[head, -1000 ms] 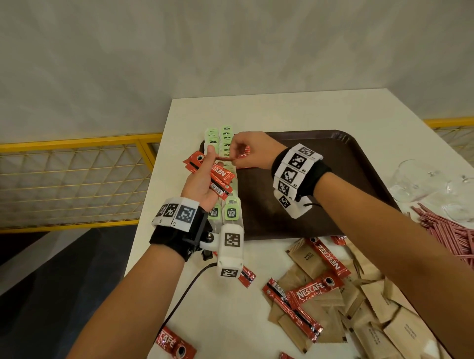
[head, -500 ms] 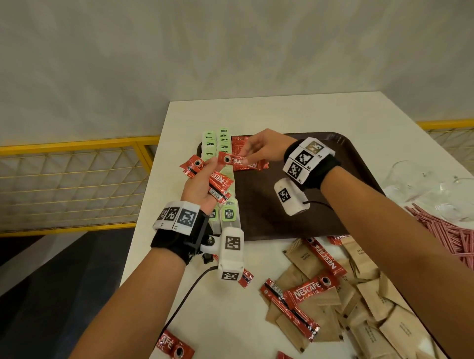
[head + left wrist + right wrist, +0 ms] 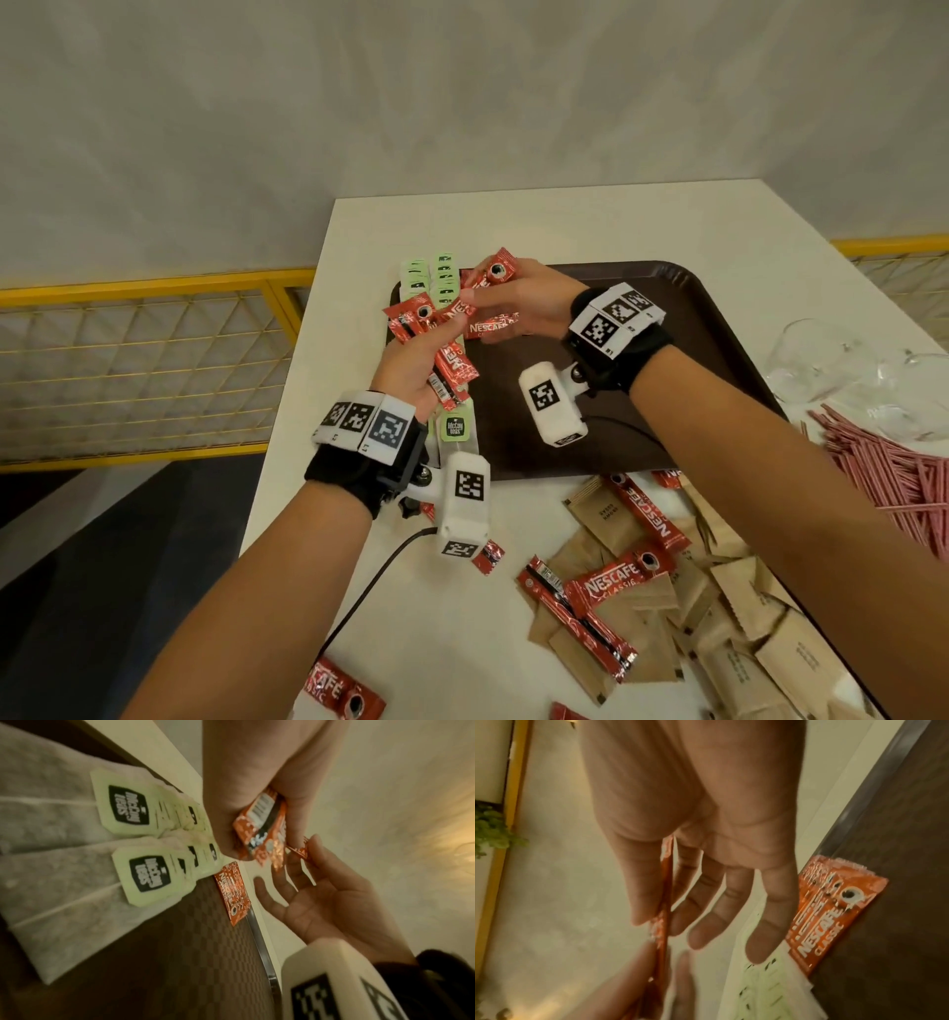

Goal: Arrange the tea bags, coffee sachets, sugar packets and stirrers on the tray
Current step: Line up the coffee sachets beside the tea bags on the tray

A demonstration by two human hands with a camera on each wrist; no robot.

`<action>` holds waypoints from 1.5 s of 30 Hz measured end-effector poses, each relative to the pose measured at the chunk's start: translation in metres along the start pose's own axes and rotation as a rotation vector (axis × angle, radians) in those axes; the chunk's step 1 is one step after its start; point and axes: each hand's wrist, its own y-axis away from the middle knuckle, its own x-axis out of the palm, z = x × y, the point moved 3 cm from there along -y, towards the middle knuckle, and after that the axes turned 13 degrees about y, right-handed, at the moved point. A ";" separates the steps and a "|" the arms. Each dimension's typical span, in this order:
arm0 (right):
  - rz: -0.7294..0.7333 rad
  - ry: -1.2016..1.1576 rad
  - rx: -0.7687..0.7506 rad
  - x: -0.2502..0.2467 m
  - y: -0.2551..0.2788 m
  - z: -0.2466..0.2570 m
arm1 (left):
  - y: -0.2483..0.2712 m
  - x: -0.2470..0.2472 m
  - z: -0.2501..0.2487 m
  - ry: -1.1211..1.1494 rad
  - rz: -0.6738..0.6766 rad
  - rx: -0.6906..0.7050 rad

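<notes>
- The coffee sachets (image 3: 445, 354) at the centre of this step form a small fan of red sticks held in the air above the tray's far left corner, not yet laid down.
- One sachet (image 3: 494, 325) already lies flat on the tray (image 3: 667, 329), near the far edge and just beside the tea bags (image 3: 445, 275).
- The tea bags run in two overlapping rows along the tray's left edge, green tags up.
- More red sachets and the brown sugar packets (image 3: 729, 606) lie heaped on the table off the tray's near edge, and the pink stirrers (image 3: 893, 462) lie in a pile by its right edge, beside clear glasses (image 3: 821, 370).
- Judged risk: the fan is loosely stacked, so drawing one stick out could drag its neighbours along and drop them onto the tea bag rows, knocking those rows askew.
- Judged risk: the slick foil could also slip from a two-finger pinch and land crooked across the sachet already placed.
- The left hand (image 3: 411, 370) has its fingers and thumb curled round the lower ends of the fan, clamped on it.
- The right hand (image 3: 518, 308) pinches one sachet (image 3: 490, 275) from the fan between thumb and forefinger; the wrist view shows its other fingers hanging loose and spread above the tray.
</notes>
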 end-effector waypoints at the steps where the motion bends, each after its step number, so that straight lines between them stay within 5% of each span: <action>1: -0.027 0.044 0.006 -0.005 0.001 -0.003 | -0.001 -0.002 -0.002 -0.013 -0.004 0.009; 5: -0.167 0.233 -0.098 -0.020 0.004 -0.002 | -0.005 -0.006 -0.012 -0.128 -0.023 0.022; 8: -0.075 0.660 -0.123 -0.018 0.001 0.002 | -0.005 -0.003 -0.011 -0.195 -0.022 0.037; 16: -0.211 1.142 0.191 -0.053 -0.026 -0.037 | -0.003 -0.018 -0.011 -0.067 -0.044 0.032; 35: -0.243 1.289 0.155 -0.028 -0.050 -0.041 | -0.004 -0.022 -0.011 -0.021 -0.015 -0.047; 42: -0.269 1.245 0.138 -0.028 -0.046 -0.044 | -0.003 -0.015 -0.007 -0.029 0.000 -0.058; 45: -0.369 1.057 0.042 -0.024 -0.039 -0.035 | -0.002 -0.011 -0.008 -0.007 -0.005 -0.047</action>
